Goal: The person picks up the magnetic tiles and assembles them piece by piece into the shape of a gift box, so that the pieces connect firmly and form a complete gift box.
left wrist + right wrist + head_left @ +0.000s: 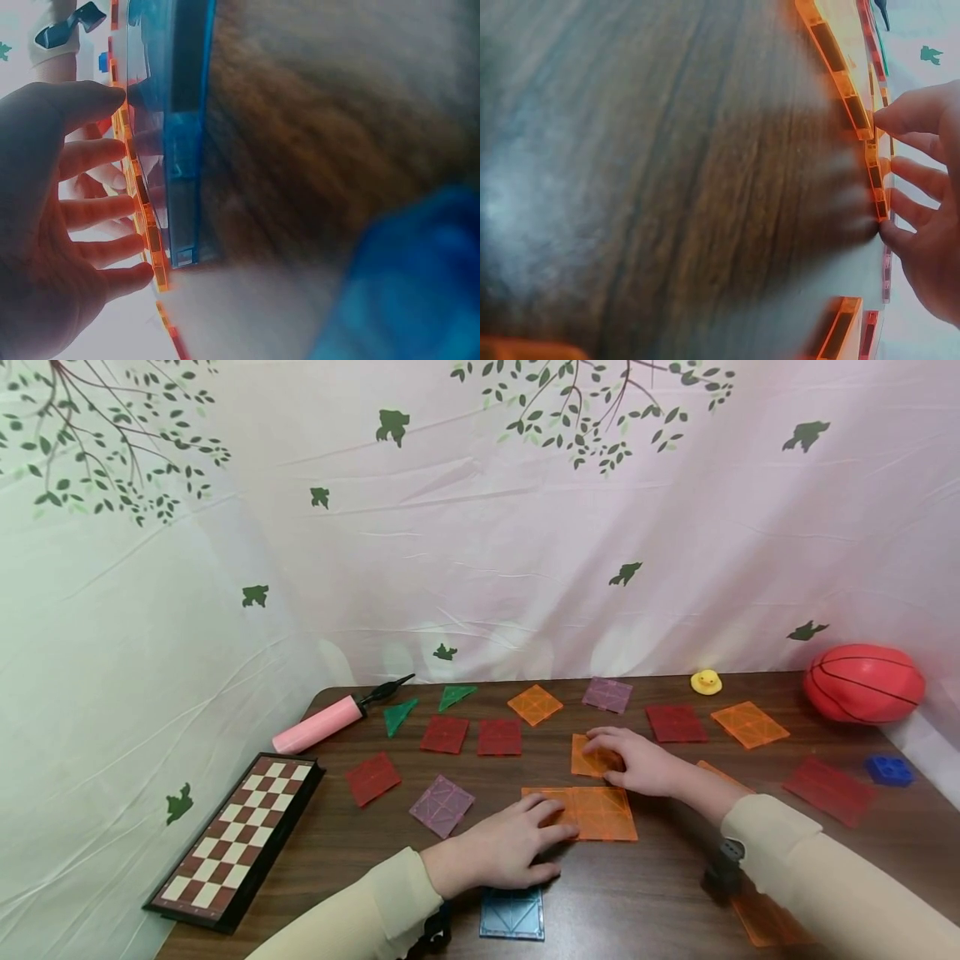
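Spreading across the dark wooden surface (660, 893) are flat translucent tiles, and a pale cloth printed with green branches and leaves hangs behind and to the left. The left hand (501, 852) lies flat, its fingers (90, 204) straight and slightly apart, pressing on the left part of a joined pair of orange tiles (592, 814) near the front middle. Just beyond that pair, the right hand (637, 762) rests on a single orange tile (588, 758), its fingers (911, 120) curled at the tile's edge, thumb below; whether they truly pinch it I cannot tell. A blue tile (512, 912) lies just beside the left wrist at the front edge. Red tiles (472, 735), a purple tile (442, 806) and green triangles (423, 707) lie to the left and behind. A chessboard (236, 839) and a pink pump (318, 724) sit far left; a yellow duck (706, 682), a red ball (862, 683) and a blue block (888, 769) sit far right.
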Motion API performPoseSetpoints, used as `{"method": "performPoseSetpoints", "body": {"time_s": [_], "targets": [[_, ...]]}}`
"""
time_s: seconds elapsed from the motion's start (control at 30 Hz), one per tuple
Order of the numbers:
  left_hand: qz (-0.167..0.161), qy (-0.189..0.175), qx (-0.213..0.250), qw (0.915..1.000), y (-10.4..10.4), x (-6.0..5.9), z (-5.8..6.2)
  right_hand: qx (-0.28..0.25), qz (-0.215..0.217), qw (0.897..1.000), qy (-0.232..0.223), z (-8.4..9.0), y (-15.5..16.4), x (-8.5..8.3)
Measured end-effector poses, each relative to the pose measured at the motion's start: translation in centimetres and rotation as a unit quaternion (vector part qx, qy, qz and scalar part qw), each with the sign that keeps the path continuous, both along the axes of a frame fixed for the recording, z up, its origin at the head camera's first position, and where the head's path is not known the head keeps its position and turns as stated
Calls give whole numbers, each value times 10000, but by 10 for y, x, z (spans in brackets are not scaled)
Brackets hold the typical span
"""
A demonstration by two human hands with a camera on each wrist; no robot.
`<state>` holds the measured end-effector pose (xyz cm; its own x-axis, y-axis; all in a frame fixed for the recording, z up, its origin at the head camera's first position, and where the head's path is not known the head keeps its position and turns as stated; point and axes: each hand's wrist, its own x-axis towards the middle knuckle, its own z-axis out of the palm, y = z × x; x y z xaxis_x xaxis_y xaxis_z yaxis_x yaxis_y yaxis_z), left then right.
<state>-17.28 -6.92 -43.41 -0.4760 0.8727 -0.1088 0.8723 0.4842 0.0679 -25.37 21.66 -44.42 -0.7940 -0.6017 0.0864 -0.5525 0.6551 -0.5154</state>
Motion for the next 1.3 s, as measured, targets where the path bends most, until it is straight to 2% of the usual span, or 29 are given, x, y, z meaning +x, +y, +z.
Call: {"method": "performPoseSetpoints", "body": {"time_s": [0.67, 1.0, 1.3], "targets": [[34, 17, -9, 10000, 1, -1, -1, -58, 325, 9994, -62, 2, -1, 8], [43, 36, -11, 10000, 1, 0, 0, 8, 274, 9996, -58, 0, -1, 11], [-14, 87, 72, 9999, 0, 0, -1, 66, 222, 9997, 40, -2, 3, 25]]}}
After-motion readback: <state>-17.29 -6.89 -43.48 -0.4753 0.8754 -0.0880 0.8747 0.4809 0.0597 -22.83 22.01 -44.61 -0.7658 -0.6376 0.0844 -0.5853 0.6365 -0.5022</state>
